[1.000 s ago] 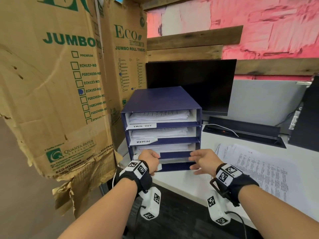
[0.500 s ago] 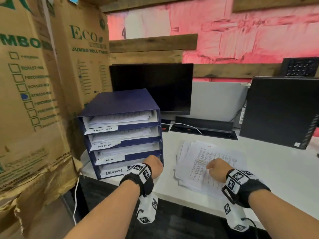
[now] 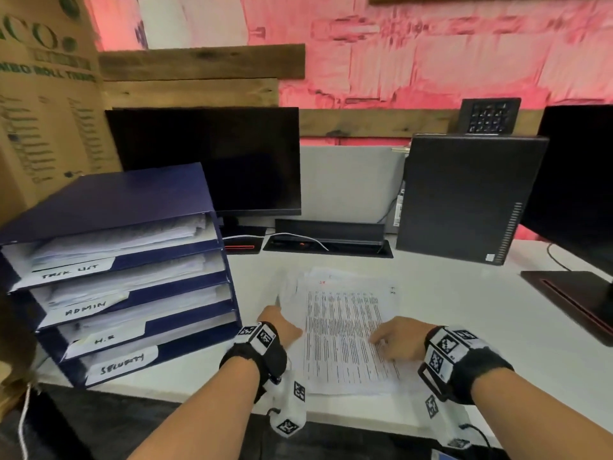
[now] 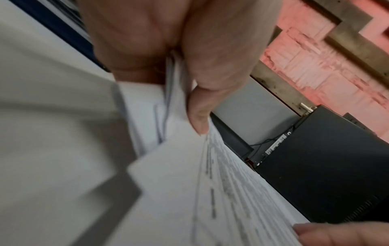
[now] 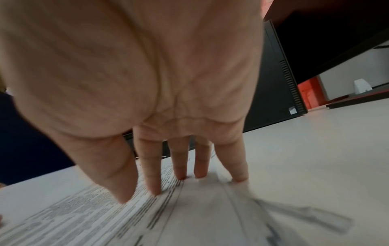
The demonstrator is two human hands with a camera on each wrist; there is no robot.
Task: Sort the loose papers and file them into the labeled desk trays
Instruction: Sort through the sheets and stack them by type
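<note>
Left hand (image 3: 282,328) pinches papers (image 3: 345,336); right hand (image 3: 396,340) presses them.

A white desk (image 3: 464,327) carries a blue four-tier tray rack (image 3: 126,277) at its left edge, a loose stack of printed papers (image 3: 345,330) just right of it, two dark monitors (image 3: 212,161), a black computer tower (image 3: 464,197) and a monitor's flat base (image 3: 570,300) at the right.

Both hands are off the blue tray stack (image 3: 126,277) now and on the loose papers (image 3: 345,333) just beside it: the left hand (image 3: 282,327) pinches their near-stack edge, while the right hand (image 3: 396,340) presses straight fingertips (image 5: 156,191) on the top sheet.
</note>
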